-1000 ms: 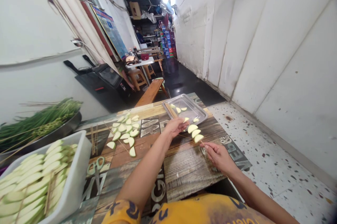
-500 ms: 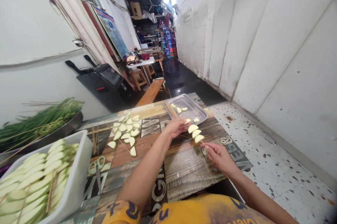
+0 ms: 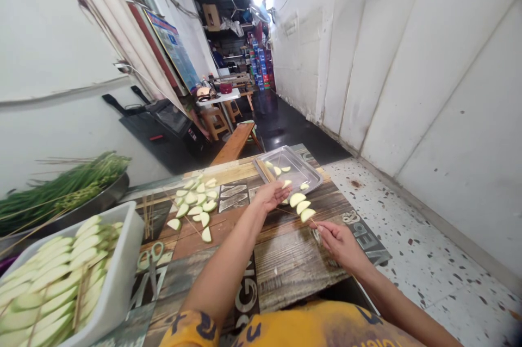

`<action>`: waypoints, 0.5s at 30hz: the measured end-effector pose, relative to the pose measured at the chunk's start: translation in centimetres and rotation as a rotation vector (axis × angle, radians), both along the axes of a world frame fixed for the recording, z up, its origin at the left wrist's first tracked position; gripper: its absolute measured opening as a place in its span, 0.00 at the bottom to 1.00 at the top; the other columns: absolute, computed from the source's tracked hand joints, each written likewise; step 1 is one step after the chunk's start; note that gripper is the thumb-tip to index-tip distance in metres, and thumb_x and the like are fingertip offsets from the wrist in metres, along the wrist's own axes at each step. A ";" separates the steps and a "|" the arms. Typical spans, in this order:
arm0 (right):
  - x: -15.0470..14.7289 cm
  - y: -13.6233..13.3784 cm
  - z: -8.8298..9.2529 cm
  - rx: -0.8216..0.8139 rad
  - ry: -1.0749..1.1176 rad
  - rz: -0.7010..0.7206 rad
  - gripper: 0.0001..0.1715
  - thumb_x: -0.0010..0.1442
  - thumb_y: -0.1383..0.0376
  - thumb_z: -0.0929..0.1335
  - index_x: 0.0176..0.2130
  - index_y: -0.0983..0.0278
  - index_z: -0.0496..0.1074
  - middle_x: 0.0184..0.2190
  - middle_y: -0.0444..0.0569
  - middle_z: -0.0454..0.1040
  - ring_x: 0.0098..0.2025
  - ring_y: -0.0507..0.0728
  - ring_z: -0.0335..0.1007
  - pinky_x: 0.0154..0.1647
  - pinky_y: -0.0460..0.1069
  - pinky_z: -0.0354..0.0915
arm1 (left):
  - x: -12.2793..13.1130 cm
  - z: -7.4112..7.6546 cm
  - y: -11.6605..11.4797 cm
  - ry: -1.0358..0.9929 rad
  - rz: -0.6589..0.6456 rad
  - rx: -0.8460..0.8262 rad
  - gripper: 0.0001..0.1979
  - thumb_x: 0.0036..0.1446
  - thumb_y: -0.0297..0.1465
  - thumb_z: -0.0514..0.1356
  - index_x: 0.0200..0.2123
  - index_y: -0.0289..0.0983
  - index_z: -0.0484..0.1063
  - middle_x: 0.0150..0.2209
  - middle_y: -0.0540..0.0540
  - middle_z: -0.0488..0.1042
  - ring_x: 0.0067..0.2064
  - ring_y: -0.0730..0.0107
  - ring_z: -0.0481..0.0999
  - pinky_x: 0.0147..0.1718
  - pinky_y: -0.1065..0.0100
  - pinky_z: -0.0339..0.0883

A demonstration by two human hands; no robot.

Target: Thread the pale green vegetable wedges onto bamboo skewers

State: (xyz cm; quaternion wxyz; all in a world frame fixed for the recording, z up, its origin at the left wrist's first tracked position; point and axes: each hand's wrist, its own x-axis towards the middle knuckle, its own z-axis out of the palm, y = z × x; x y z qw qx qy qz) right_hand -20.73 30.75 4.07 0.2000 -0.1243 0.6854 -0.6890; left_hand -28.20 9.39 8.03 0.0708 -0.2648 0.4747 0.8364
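Note:
My right hand (image 3: 337,241) pinches the lower end of a thin wooden skewer (image 3: 313,221). Three pale half-moon vegetable slices (image 3: 303,206) with green skin are threaded on it, tilted up and away from me. Close to the skewer's far end, my left hand (image 3: 272,196) reaches over the near edge of a clear tray (image 3: 312,173), a similar slice (image 3: 286,184) at its fingertips. A few more slices lie in the tray. To the left, a loose heap of cut slices (image 3: 196,200) rests on the wood-patterned table (image 3: 293,276).
A white tub (image 3: 129,243) full of skewered slices stands at the left. Green-handled scissors (image 3: 151,260) and several bare skewers (image 3: 149,216) lie beside it. Behind is a metal basin (image 3: 118,186) of long green vegetables. A wooden bench (image 3: 234,143) adjoins the table's far side.
The threaded slices have tipped slightly left with the skewer. The slice at my left fingertips has shifted a little up and left. My right hand keeps its pinch.

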 end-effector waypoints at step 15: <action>0.0 0.0 -0.2 -0.007 0.001 -0.007 0.27 0.55 0.51 0.64 0.43 0.71 0.70 0.13 0.35 0.48 0.15 0.45 0.41 0.15 0.43 0.38 | 0.1 -0.3 0.1 -0.002 0.007 0.039 0.04 0.52 0.21 0.57 0.32 0.27 0.70 0.26 0.39 0.76 0.27 0.71 0.76 0.27 0.74 0.70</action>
